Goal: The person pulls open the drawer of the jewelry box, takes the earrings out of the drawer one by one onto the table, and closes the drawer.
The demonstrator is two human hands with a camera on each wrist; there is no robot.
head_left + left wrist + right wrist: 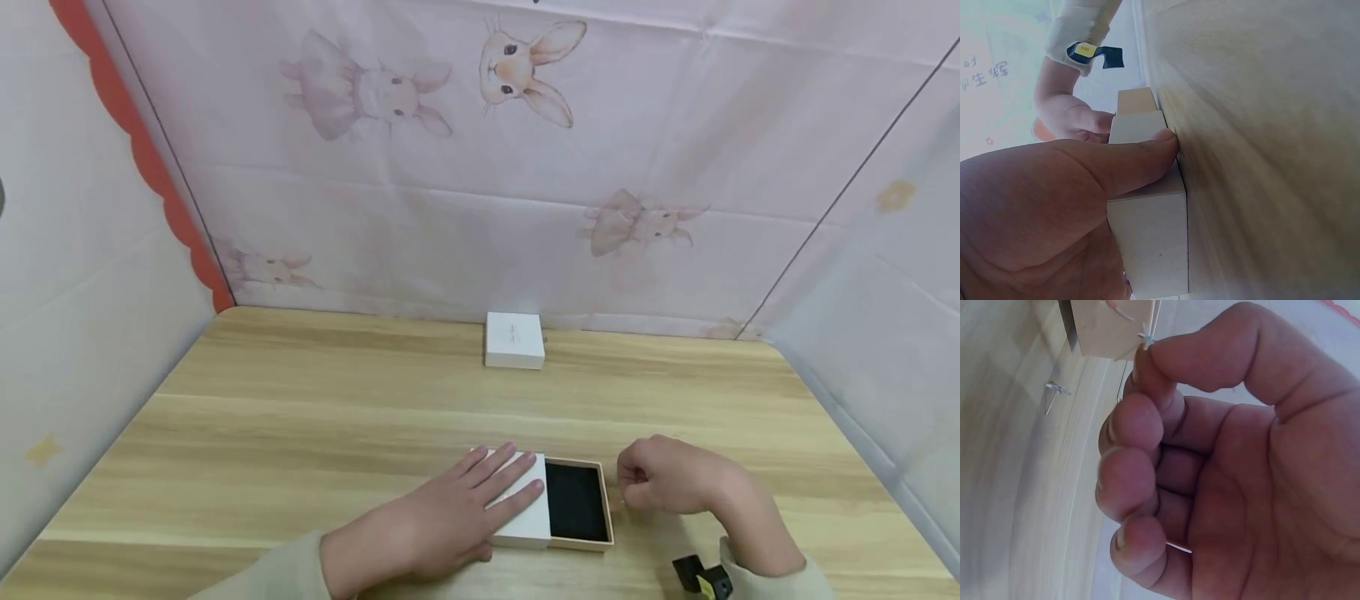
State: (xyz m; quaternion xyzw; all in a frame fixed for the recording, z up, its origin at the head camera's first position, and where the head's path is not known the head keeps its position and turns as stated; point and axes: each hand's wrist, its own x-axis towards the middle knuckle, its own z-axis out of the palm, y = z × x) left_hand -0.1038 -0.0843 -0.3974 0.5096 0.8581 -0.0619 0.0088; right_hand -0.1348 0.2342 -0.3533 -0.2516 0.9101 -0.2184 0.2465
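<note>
A white slide-out box (525, 527) lies on the table, its drawer pulled partway out to the right, showing a black pad (576, 502) inside. My left hand (450, 512) rests flat on the white sleeve, fingers straight and spread. In the left wrist view its thumb presses along the box's side wall (1147, 244). Just right of the drawer, my right hand (675, 475) pinches a tiny silvery star-shaped stud earring (1147, 339) between thumb and forefinger, other fingers curled. Another small silvery earring (1054, 387) lies on the table in the right wrist view.
A second white box (514, 340), closed, stands at the table's back edge against the rabbit-print cloth (465, 167). Cloth walls also flank the wooden table (300, 417) left and right. A ribbon tab (1119, 309) sticks out of the drawer front.
</note>
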